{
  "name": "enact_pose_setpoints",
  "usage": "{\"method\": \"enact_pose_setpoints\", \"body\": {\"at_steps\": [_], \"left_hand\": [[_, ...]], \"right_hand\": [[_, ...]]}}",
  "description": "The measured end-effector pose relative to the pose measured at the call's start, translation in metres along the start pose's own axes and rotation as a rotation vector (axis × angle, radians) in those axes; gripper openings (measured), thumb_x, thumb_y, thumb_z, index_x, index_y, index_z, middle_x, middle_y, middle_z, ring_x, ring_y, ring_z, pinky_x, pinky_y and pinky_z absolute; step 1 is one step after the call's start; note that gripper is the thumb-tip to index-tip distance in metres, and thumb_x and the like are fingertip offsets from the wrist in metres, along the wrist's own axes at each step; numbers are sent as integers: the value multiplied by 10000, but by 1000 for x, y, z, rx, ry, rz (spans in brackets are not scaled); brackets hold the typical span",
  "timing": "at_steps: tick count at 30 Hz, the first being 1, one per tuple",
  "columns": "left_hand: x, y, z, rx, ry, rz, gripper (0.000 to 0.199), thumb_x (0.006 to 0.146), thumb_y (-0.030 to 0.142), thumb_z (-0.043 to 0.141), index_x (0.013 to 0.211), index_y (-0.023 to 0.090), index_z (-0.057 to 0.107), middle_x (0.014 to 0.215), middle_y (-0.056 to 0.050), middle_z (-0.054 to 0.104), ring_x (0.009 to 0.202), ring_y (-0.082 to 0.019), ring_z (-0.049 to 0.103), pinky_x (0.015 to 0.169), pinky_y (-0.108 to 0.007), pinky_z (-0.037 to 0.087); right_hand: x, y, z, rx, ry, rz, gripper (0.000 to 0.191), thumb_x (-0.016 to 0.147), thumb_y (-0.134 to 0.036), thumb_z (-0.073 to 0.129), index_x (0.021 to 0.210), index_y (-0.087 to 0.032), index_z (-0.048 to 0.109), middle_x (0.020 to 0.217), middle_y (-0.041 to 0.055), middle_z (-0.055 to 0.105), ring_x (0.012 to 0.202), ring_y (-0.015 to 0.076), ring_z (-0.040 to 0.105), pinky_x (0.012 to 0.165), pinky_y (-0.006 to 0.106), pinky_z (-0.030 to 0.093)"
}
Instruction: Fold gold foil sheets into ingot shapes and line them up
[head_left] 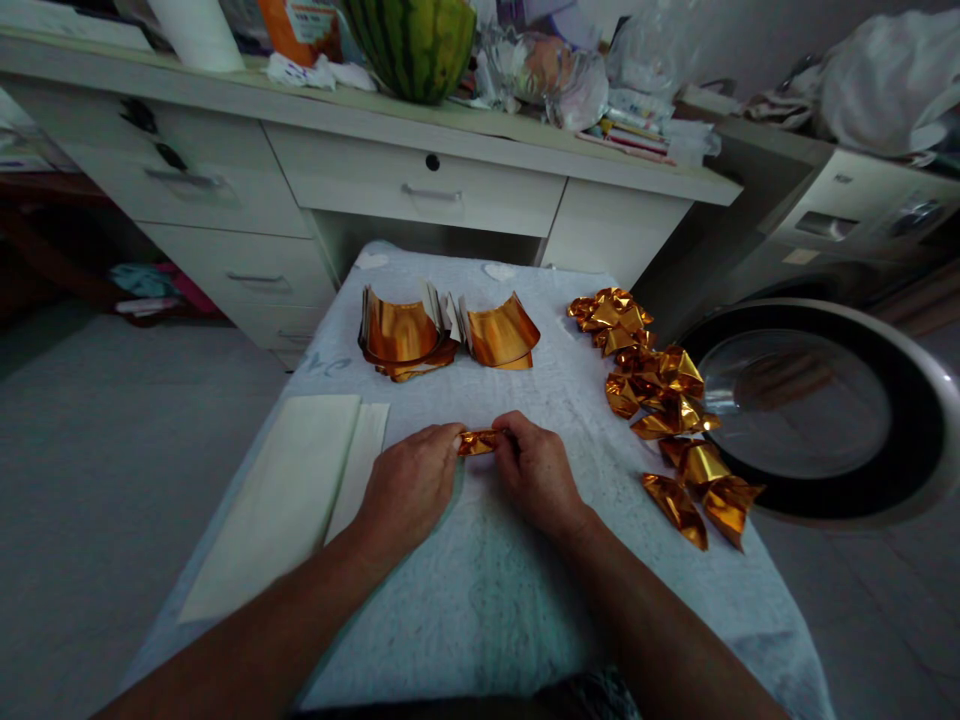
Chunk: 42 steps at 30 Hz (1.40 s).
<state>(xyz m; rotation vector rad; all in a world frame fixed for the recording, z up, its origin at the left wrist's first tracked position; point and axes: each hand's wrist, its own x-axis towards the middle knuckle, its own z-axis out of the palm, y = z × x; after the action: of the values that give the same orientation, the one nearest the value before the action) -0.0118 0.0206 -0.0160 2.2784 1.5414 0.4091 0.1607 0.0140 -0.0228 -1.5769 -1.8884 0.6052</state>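
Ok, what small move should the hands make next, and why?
Probably another pinch on the folded gold foil piece: the left hand and right hand grip its opposite ends, and shaped gold foil pieces, some with pointed ends, lie to the right on the cloth.

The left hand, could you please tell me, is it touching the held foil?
Touching: the head view shows the left hand pinching the foil at one end.

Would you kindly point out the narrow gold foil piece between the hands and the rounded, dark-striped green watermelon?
Narrow gold foil piece (478, 442), head view: middle of its exposed section.
Rounded, dark-striped green watermelon (414, 48), head view: middle of its visible rind.
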Motion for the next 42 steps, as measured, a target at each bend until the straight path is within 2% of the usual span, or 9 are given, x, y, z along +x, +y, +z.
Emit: {"method": "enact_pose_setpoints", "body": {"at_steps": [4, 9, 12, 20, 26, 35, 42], "left_hand": [[2, -1, 0, -63, -7, -19, 334, 1001, 236, 314, 1012, 187, 643, 943, -56, 725, 871, -217, 684, 770, -335, 506], [3, -1, 2, -46, -6, -39, 311, 969, 157, 348, 1091, 158, 634, 1083, -98, 723, 997, -238, 678, 864, -356, 501], [3, 2, 1, -5, -37, -57, 317, 961, 124, 344, 1087, 149, 634, 1078, -110, 726, 984, -236, 685, 856, -351, 506], [5, 8, -5, 98, -84, -125, 282, 947, 108, 380, 1062, 170, 631, 1001, -79, 742, 929, -244, 702, 779, -344, 505], [4, 9, -6, 135, -90, -123, 279, 932, 104, 409, 1077, 180, 635, 982, -72, 750, 905, -257, 713, 728, -340, 501], [2, 9, -1, 85, -90, -68, 307, 924, 97, 402, 1137, 152, 617, 1030, -93, 746, 960, -251, 702, 809, -346, 511], [2, 9, -5, 92, -69, -118, 321, 955, 134, 357, 1159, 179, 601, 980, -69, 752, 915, -250, 712, 748, -337, 502]], "right_hand": [[0, 1, 4, -25, -4, -6, 148, 880, -151, 471, 925, -187, 607, 746, 21, 670, 655, 154, 620, 628, 240, 405], [-1, 0, 4, -38, -17, -6, 201, 942, -232, 448, 849, -190, 621, 738, 21, 677, 655, 145, 626, 628, 227, 400], [0, 0, 4, -67, -33, -19, 247, 972, -253, 417, 857, -186, 625, 736, 26, 677, 654, 144, 625, 626, 225, 395], [0, -1, 7, -168, -72, -3, 230, 990, -233, 408, 919, -185, 621, 775, 34, 695, 687, 157, 649, 641, 228, 396], [-1, 2, 9, -214, -67, -31, 225, 995, -237, 399, 937, -184, 610, 761, 36, 696, 676, 160, 649, 626, 232, 384], [0, 0, 7, -261, -47, 9, 236, 991, -247, 394, 921, -187, 612, 724, 27, 691, 639, 159, 645, 591, 234, 363], [-2, -3, 9, -284, -63, -34, 250, 996, -244, 385, 945, -178, 621, 748, 38, 695, 666, 162, 649, 606, 237, 375]]}}
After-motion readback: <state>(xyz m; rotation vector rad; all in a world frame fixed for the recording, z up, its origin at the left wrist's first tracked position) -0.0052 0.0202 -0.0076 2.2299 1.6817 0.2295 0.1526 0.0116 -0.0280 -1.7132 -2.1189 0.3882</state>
